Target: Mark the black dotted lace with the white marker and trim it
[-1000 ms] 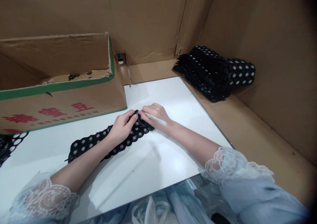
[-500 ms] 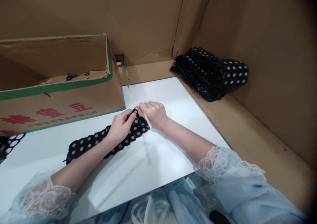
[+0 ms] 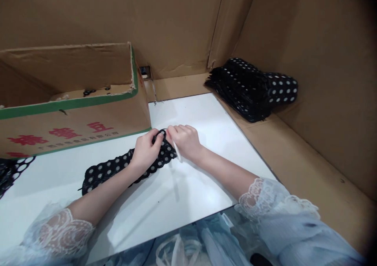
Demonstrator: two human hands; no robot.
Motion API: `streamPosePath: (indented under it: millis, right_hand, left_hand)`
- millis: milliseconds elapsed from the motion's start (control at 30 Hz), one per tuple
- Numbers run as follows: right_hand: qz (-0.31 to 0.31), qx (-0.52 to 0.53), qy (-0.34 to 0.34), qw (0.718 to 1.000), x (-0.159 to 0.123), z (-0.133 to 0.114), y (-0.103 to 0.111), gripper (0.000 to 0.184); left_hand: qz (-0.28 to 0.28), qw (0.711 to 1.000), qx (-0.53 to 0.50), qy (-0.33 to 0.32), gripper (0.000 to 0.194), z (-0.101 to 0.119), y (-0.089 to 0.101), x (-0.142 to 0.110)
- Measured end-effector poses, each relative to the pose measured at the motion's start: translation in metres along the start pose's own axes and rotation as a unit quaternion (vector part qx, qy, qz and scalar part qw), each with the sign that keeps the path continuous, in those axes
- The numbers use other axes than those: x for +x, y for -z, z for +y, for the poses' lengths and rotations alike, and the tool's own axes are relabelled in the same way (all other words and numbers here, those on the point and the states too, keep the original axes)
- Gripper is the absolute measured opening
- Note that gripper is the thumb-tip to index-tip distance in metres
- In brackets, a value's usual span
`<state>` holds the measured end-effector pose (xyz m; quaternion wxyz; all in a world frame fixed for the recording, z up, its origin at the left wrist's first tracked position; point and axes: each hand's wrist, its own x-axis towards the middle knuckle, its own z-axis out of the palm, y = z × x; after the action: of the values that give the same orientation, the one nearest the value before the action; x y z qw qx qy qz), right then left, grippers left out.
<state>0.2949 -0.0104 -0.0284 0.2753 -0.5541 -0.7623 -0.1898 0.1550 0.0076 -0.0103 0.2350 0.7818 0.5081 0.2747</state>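
A black strip with rows of pale round spots and scalloped edges (image 3: 107, 170) lies slantwise on the white tabletop (image 3: 182, 195). My left hand (image 3: 145, 151) is closed on its far right end, thumb on top, beside a small black ring at the strip's tip. My right hand (image 3: 186, 141) is curled around a thin white stick (image 3: 177, 151), whose lower end sticks out below the fist. The right fingertips meet the strip's tip close to my left thumb; the stick's other end is hidden in the hand.
A cardboard box with a green rim (image 3: 73, 102) stands at the left, with small black bits inside. Black perforated scrap (image 3: 11, 173) lies at the left edge. A stack of black spotted strips (image 3: 250, 87) rests in the right back corner. Cardboard walls (image 3: 176, 26) enclose the table.
My right hand has turned, so the white stick swung from lying toward the wrist to pointing down. The ring at the strip's tip now shows more clearly. My left hand keeps its hold.
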Motion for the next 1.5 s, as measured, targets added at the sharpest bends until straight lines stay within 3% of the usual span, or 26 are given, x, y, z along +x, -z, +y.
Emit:
streamPosePath:
  millis: [300,433,533,700,833,1067,1267,1500]
  right_hand:
    - [0.088,-0.018,0.095,0.991,-0.002,0.002,-0.001,0.027]
    - [0.019,0.000,0.052,0.998,-0.002,-0.001,0.006,0.029]
    - [-0.055,0.085,-0.009,0.995,-0.003,0.002,0.011,0.028]
    - [-0.092,0.325,-0.137,0.931,-0.003,0.012,0.019,0.029]
    - [-0.078,0.419,-0.180,0.887,0.000,0.017,0.024,0.031]
    - [-0.119,0.490,-0.179,0.845,0.002,0.024,0.022,0.030]
    - [-0.130,0.511,-0.193,0.827,0.003,0.026,0.022,0.030]
    - [-0.144,0.558,-0.224,0.786,0.002,0.026,0.020,0.029]
  left_hand:
    - [0.000,0.999,0.037,-0.013,0.024,-0.003,0.002,0.001]
    - [0.004,1.000,0.026,-0.004,0.023,-0.006,0.000,0.000]
    - [0.002,1.000,0.002,0.009,0.022,-0.007,-0.001,-0.001]
    - [0.005,0.999,-0.040,0.021,0.025,-0.010,-0.002,0.000]
    - [-0.015,0.992,-0.124,0.024,0.025,-0.010,0.000,0.002]
    - [-0.125,0.957,-0.255,0.064,0.026,-0.011,0.005,0.005]
    - [-0.129,0.940,-0.307,0.071,0.024,-0.015,0.006,0.006]
    - [-0.126,0.938,-0.319,0.047,0.021,-0.015,0.007,0.006]
